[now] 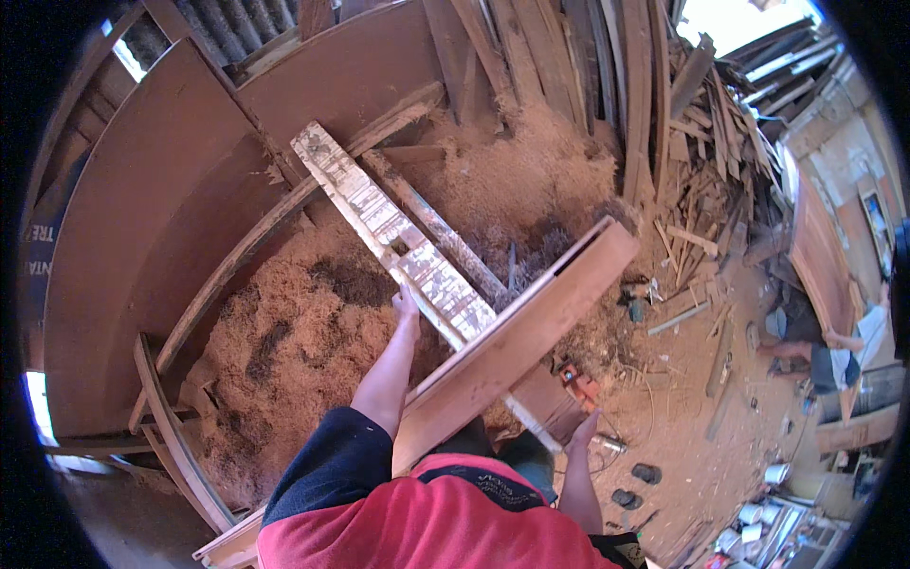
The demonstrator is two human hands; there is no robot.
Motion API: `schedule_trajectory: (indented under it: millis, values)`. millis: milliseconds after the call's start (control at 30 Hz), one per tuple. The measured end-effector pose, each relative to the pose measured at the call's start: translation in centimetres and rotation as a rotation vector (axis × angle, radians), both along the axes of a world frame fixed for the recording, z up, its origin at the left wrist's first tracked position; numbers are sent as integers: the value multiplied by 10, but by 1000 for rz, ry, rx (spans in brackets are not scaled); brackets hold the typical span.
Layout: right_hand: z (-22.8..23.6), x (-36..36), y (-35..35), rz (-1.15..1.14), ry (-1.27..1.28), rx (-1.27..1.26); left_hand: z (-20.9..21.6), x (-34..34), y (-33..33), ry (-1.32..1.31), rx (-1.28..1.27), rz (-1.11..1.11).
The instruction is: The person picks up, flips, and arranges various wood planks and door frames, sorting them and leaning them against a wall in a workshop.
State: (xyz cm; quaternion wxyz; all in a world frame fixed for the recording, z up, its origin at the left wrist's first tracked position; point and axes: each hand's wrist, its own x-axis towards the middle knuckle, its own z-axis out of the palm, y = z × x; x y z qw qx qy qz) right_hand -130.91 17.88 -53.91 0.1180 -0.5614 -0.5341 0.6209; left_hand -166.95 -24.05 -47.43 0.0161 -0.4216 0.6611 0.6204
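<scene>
A long board (365, 204) with flaking white paint slants from the far left down toward me. It passes beneath a reddish-brown wooden plank (517, 332), which crosses it diagonally and has a narrow slot near its far end. My left hand (406, 303) is closed on the left edge of the painted board, just beyond the plank. On the near side of the plank, a brown end section (548, 403) shows, apparently the same board. My right hand (582, 432) grips its near right corner, fingers partly hidden.
Sawdust and shavings (284, 370) heap against brown panels (152, 218). An orange-red power tool (580, 384) lies beside the brown section. Sandals (626, 498) are on the floor at right. Timber and offcuts (711, 123) pile at far right; another person (829, 365) is near a broad board (820, 247).
</scene>
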Motion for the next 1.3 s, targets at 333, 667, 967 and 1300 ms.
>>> schedule_trajectory:
  millis: [333,667,967,1300]
  values:
    - [22,-10,-22,-89,63,-484,-38,-24,-17,259,701,133]
    - [-10,21,-13,-132,59,-499,-18,-35,3,136,761,195]
    - [26,12,-41,-161,-54,-420,-4,-54,14,-2,445,209]
    - [55,-15,-51,-222,-114,-373,-22,-47,14,82,467,159]
